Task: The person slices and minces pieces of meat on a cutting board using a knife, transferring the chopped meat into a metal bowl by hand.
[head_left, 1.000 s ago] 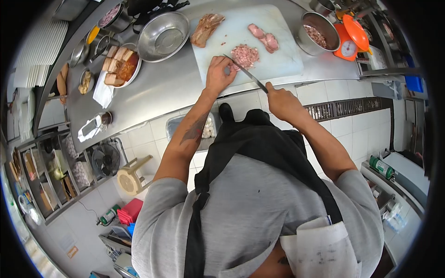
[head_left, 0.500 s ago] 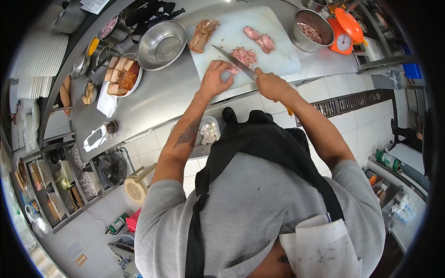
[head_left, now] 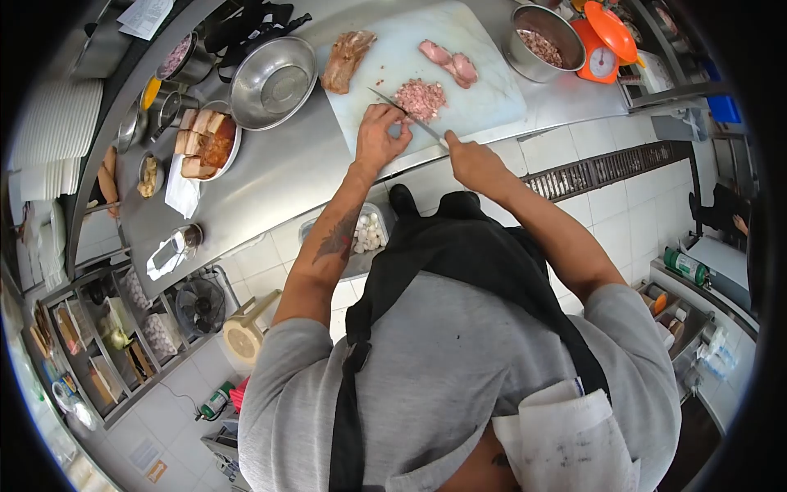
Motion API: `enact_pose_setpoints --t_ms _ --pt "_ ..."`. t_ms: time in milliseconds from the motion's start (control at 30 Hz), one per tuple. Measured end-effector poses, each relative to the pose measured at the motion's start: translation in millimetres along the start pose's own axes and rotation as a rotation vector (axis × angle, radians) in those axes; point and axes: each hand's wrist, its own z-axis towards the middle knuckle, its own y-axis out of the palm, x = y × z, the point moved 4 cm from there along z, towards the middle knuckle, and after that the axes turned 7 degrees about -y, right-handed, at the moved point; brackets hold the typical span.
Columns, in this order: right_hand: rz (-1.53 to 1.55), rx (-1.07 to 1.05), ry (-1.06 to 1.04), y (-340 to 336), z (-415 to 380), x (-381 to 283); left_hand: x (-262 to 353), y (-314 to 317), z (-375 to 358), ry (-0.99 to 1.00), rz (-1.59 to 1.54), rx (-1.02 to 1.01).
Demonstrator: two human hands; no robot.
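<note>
A long knife (head_left: 424,127) lies in the closed grip of my right hand (head_left: 477,166), its blade slanting across the front of the white cutting board (head_left: 492,107). My left hand (head_left: 380,139) is at the board's front edge with its fingers pressed together beside the blade; a bit of meat is at the fingertips, mostly hidden. Just behind the blade is a pile of chopped meat (head_left: 421,99). A large browned piece of meat (head_left: 348,61) rests at the board's left, and pink meat pieces (head_left: 449,63) lie toward its back right.
Left of the board are a steel colander (head_left: 274,84), a bowl of meat blocks (head_left: 234,154) and a small bowl (head_left: 150,175). A steel pot (head_left: 544,43) and an orange scale (head_left: 596,59) stand at the right. Below the counter edge sits a tub of white round items (head_left: 369,233).
The knife has turned lower and its blade now sits closer to my left fingertips. My right hand has moved slightly left and down. The whole view has shifted a little.
</note>
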Motion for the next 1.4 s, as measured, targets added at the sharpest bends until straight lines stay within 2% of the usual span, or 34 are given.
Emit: enact_pose_setpoints --t_ms 167,233,367,467,600,767,867,933,1100,1133,1200,1400 --pt "0.022 -0.089 0.004 -13.4 28.7 -2.2 1.9 -4.9 -2.3 -0.051 -0.073 -0.029" --pt "0.008 -0.103 0.019 -30.8 16.8 -7.0 -1.1 -8.5 -4.0 -0.053 -0.044 0.076" --pt "-0.035 -0.208 0.079 -53.6 -28.6 -24.8 -0.7 -2.6 -2.5 -0.041 0.002 0.03" --pt "-0.036 -0.197 0.096 -36.8 -39.9 -24.3 -4.9 1.8 -2.7 -0.039 0.03 0.013" --pt "0.065 -0.089 0.07 -5.5 0.0 -22.6 -2.7 0.5 -7.3 -0.037 0.034 -0.013" --pt "0.062 -0.089 0.039 -7.9 32.1 -17.5 -2.4 -3.7 -5.1 -0.036 0.028 -0.015" --pt "0.074 -0.097 0.047 -17.4 20.9 -19.6 -3.6 -10.7 -10.4 -0.039 -0.018 0.05" --pt "0.064 -0.088 0.048 -29.6 2.7 -24.3 -2.1 -10.6 -13.1 -0.032 0.084 0.027" --pt "-0.015 -0.199 0.086 -44.0 -50.4 -29.3 -4.0 -4.5 -10.8 -0.032 0.112 0.002" --pt "-0.015 -0.205 0.09 -31.6 -47.4 -22.0 -3.5 -4.0 -10.2 -0.023 0.112 -0.004" --pt "0.041 -0.085 0.046 -0.9 -33.4 -4.7 -2.9 -3.8 -9.0 -0.029 0.107 -0.017" --pt "0.037 -0.097 0.023 -3.0 19.4 -14.6 -4.2 -5.3 -8.5 -0.017 0.098 -0.011"
